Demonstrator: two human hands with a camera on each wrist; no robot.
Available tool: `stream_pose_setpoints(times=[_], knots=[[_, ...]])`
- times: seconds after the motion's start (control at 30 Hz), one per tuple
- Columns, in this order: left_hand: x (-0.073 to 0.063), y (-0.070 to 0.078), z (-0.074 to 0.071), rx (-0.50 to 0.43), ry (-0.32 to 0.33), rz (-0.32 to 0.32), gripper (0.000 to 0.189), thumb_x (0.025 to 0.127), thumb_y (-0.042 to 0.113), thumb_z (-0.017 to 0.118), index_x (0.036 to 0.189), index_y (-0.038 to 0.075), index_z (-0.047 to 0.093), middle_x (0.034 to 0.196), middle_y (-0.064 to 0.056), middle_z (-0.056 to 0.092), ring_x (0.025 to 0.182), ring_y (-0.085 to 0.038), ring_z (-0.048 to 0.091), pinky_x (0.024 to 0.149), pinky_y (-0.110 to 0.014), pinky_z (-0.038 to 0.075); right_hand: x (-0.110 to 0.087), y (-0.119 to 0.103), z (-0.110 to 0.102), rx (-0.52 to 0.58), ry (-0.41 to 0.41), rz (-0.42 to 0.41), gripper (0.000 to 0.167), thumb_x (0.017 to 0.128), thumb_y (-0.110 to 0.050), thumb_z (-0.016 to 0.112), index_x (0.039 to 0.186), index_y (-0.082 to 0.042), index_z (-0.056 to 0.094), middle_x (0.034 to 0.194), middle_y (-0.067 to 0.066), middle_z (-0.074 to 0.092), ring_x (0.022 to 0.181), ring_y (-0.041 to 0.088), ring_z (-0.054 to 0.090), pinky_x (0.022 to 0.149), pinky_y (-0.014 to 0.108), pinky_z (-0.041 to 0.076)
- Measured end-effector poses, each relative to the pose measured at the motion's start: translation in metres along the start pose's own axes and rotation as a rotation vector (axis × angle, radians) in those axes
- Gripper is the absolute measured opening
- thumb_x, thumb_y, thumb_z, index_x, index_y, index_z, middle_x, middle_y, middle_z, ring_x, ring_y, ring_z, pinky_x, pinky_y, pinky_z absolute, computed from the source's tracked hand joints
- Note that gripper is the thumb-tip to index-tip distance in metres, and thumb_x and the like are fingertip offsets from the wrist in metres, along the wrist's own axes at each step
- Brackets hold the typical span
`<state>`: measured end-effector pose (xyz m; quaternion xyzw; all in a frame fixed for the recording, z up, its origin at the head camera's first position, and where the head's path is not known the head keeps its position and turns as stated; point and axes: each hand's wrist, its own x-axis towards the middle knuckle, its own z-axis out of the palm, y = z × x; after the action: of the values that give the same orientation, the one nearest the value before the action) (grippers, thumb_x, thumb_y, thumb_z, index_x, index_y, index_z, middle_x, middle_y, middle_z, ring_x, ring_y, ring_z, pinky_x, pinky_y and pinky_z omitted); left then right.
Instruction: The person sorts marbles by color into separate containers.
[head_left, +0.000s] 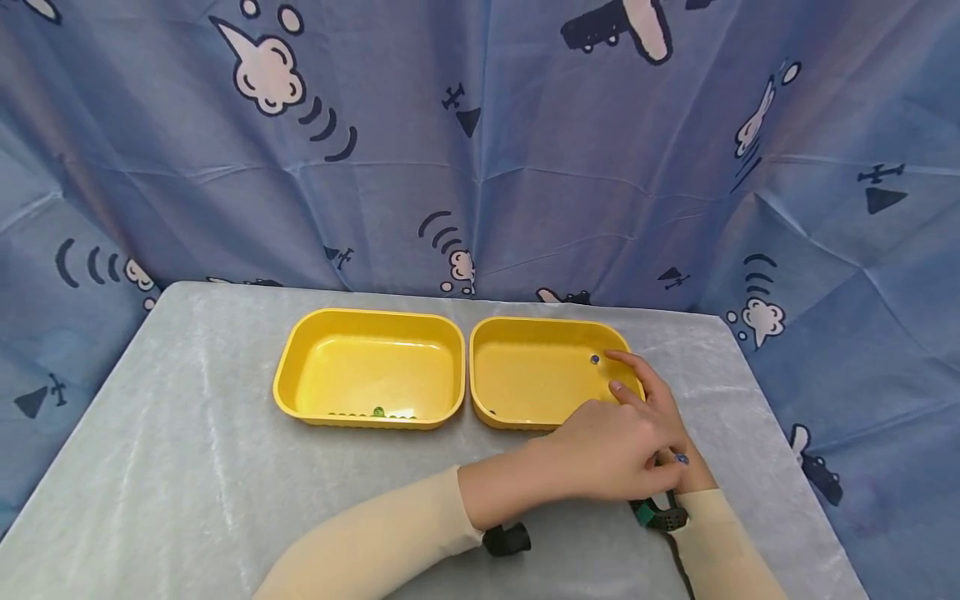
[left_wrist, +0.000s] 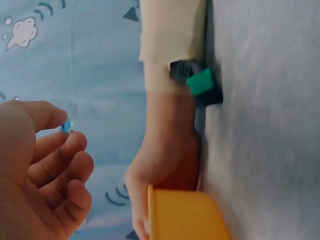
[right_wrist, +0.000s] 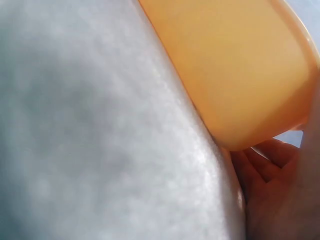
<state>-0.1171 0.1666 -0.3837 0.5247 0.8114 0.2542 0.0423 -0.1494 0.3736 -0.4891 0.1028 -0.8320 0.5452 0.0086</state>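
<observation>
Between the thumb and forefinger of my left hand (head_left: 600, 446) a small blue glass marble (left_wrist: 67, 125) is pinched. In the head view this hand crosses in front of my right forearm, with the marble (head_left: 681, 458) showing beside the right wrist. My right hand (head_left: 663, 408) grips the right end of the right yellow box (head_left: 551, 321), fingertips over its rim and other fingers along the outer wall (right_wrist: 240, 75). Inside that box a blue marble (head_left: 595, 359) lies near the fingertips, and a small dark one (head_left: 492, 412) sits in the front left corner.
Left of it stands a second yellow box (head_left: 375, 313) holding a green marble (head_left: 378, 412) and a row of small pieces mostly hidden by its front wall. Both rest on a grey cloth-covered table (head_left: 150, 467). A blue patterned curtain (head_left: 405, 125) hangs behind.
</observation>
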Motion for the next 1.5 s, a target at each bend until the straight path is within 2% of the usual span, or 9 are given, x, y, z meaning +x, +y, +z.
stream_pose_setpoints(times=[0.1, 0.17, 0.3, 0.4, 0.63, 0.97, 1.17, 1.4, 1.5], knots=[[-0.001, -0.006, -0.008, -0.012, 0.027, -0.023, 0.017, 0.111, 0.036, 0.062, 0.097, 0.03, 0.068, 0.063, 0.018, 0.053, 0.054, 0.004, 0.049, 0.053, -0.017, 0.041, 0.001, 0.003, 0.0, -0.046, 0.008, -0.056, 0.044, 0.114, -0.007, 0.055, 0.158, -0.004, 0.052, 0.16, 0.018, 0.05, 0.131, 0.021, 0.056, 0.103, 0.015, 0.047], [-0.003, -0.01, -0.011, -0.019, 0.051, -0.034, 0.016, 0.112, 0.036, 0.062, 0.1, 0.029, 0.07, 0.065, 0.018, 0.053, 0.056, 0.005, 0.049, 0.055, -0.017, 0.041, 0.002, 0.01, -0.001, -0.079, 0.024, -0.14, 0.046, 0.11, -0.004, 0.06, 0.156, -0.004, 0.055, 0.157, 0.019, 0.054, 0.135, 0.023, 0.054, 0.109, 0.015, 0.041], [-0.005, -0.021, -0.017, -0.027, 0.099, -0.057, 0.014, 0.111, 0.034, 0.063, 0.11, 0.027, 0.075, 0.072, 0.019, 0.056, 0.064, 0.006, 0.051, 0.058, -0.016, 0.043, 0.001, 0.013, -0.001, -0.132, 0.05, -0.187, 0.05, 0.106, -0.002, 0.064, 0.155, -0.006, 0.056, 0.151, 0.02, 0.059, 0.135, 0.014, 0.054, 0.114, 0.013, 0.036], [-0.007, -0.03, -0.019, -0.034, 0.153, -0.087, 0.015, 0.111, 0.034, 0.064, 0.114, 0.026, 0.076, 0.073, 0.019, 0.057, 0.065, 0.005, 0.052, 0.059, -0.016, 0.043, -0.001, 0.009, 0.0, -0.141, 0.07, -0.138, 0.049, 0.106, -0.001, 0.059, 0.155, -0.007, 0.057, 0.146, 0.016, 0.063, 0.131, 0.006, 0.055, 0.111, 0.011, 0.036], [-0.01, -0.055, -0.024, -0.14, 0.273, -0.146, 0.018, 0.109, 0.03, 0.066, 0.118, 0.017, 0.076, 0.067, 0.011, 0.055, 0.055, -0.002, 0.048, 0.053, -0.019, 0.038, -0.002, 0.006, 0.001, -0.125, 0.105, -0.094, 0.041, 0.109, -0.008, 0.056, 0.149, -0.006, 0.062, 0.141, -0.008, 0.064, 0.131, 0.005, 0.055, 0.112, 0.016, 0.037], [-0.015, -0.075, -0.031, -0.197, 0.282, -0.265, 0.024, 0.109, 0.033, 0.069, 0.125, 0.018, 0.078, 0.068, 0.009, 0.057, 0.051, -0.007, 0.048, 0.05, -0.022, 0.037, -0.001, 0.001, 0.002, -0.155, 0.086, -0.053, 0.041, 0.112, -0.015, 0.058, 0.152, -0.006, 0.059, 0.153, 0.012, 0.06, 0.141, 0.002, 0.048, 0.116, 0.017, 0.033], [-0.015, -0.082, -0.032, -0.188, 0.3, -0.296, 0.021, 0.108, 0.033, 0.07, 0.121, 0.018, 0.079, 0.069, 0.009, 0.058, 0.053, -0.007, 0.049, 0.051, -0.022, 0.039, -0.001, 0.001, 0.001, -0.169, 0.087, -0.04, 0.042, 0.112, -0.014, 0.058, 0.154, -0.008, 0.059, 0.156, 0.013, 0.058, 0.144, 0.004, 0.045, 0.123, 0.033, 0.03], [-0.016, -0.09, -0.031, -0.176, 0.298, -0.33, 0.022, 0.108, 0.033, 0.071, 0.119, 0.017, 0.08, 0.073, 0.008, 0.061, 0.056, -0.007, 0.052, 0.053, -0.022, 0.042, 0.001, 0.0, 0.002, -0.167, 0.087, -0.016, 0.044, 0.111, -0.015, 0.059, 0.154, -0.006, 0.058, 0.158, 0.017, 0.056, 0.152, 0.034, 0.043, 0.127, 0.066, 0.025], [-0.017, -0.093, -0.03, -0.171, 0.298, -0.344, 0.022, 0.107, 0.034, 0.071, 0.119, 0.017, 0.08, 0.073, 0.008, 0.061, 0.056, -0.007, 0.053, 0.053, -0.022, 0.042, 0.002, 0.0, 0.002, -0.161, 0.083, -0.011, 0.045, 0.111, -0.017, 0.06, 0.154, -0.005, 0.058, 0.159, 0.019, 0.055, 0.153, 0.041, 0.04, 0.125, 0.074, 0.022]])
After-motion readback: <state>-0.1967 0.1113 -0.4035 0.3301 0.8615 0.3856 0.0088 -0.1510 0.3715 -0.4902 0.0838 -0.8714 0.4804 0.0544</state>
